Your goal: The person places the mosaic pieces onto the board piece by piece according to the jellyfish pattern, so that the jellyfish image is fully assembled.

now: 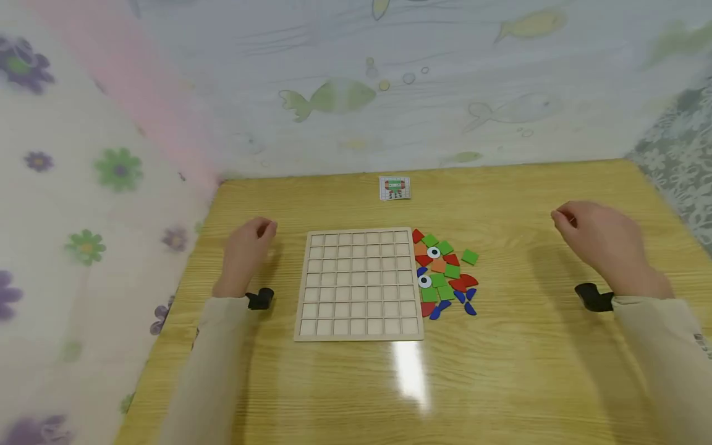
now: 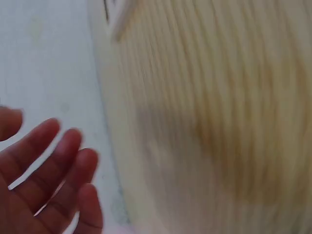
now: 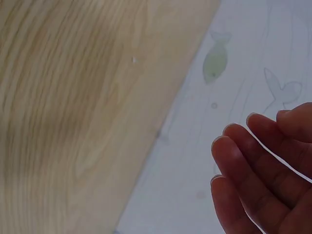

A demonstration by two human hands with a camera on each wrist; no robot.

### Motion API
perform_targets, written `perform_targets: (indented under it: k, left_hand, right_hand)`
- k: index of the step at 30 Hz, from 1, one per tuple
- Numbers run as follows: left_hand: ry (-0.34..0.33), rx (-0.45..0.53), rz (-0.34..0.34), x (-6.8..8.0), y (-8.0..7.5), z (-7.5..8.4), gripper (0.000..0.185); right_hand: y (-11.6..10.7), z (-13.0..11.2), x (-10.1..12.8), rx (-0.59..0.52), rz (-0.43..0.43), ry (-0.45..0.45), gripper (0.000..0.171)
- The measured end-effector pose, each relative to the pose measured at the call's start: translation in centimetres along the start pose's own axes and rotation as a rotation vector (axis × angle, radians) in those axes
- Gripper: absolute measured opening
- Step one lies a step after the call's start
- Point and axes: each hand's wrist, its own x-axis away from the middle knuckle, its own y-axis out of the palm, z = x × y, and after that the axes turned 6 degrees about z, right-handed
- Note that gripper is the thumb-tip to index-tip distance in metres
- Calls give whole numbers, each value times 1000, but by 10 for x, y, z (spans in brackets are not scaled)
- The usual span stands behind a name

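A: Head view, centre of frame. Wooden grid board (image 1: 360,285) lies flat on the yellow wood-grain surface (image 1: 500,371). All its cells are bare.

B: Pieces?

A: A heap of coloured pieces (image 1: 445,273) just right of the board, touching its right edge. Green squares, red and orange shapes, blue petals, two round white eyes. One green square (image 1: 470,256) sits slightly apart at the heap's right.

B: Pattern card?

A: Small card (image 1: 395,188) above the board near the far edge of the surface, well apart from both hands. Print too small to read beyond a red and green figure.

B: Left hand?

A: Left hand (image 1: 246,254) at frame left, just left of the board, not touching it. Grip holds nothing. Left wrist view shows the fingers (image 2: 53,165) relaxed and slightly spread; that picture is blurred.

B: Right hand?

A: Right hand (image 1: 603,244) at frame right, well apart from the heap. Grip loose, holding nothing; right wrist view shows fingers (image 3: 243,170) gently bent against the fish-print cloth (image 3: 243,63).

B: Anything else?

A: Beige sleeves on both arms, a black strap at each wrist. Flower-print cloth (image 1: 83,185) along the left of the frame.
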Motion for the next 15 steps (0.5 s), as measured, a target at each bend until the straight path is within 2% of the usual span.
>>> perform_targets:
  k: [4,15]
  left_hand:
    - [-76,70,-111,8,13,4,44]
    - [-155,203,-217,29,34,26,40]
  right_hand:
    - [17,-11,-2,-82,-12,-8,41]
    - [69,-65,-22,-322,-87,-4,34]
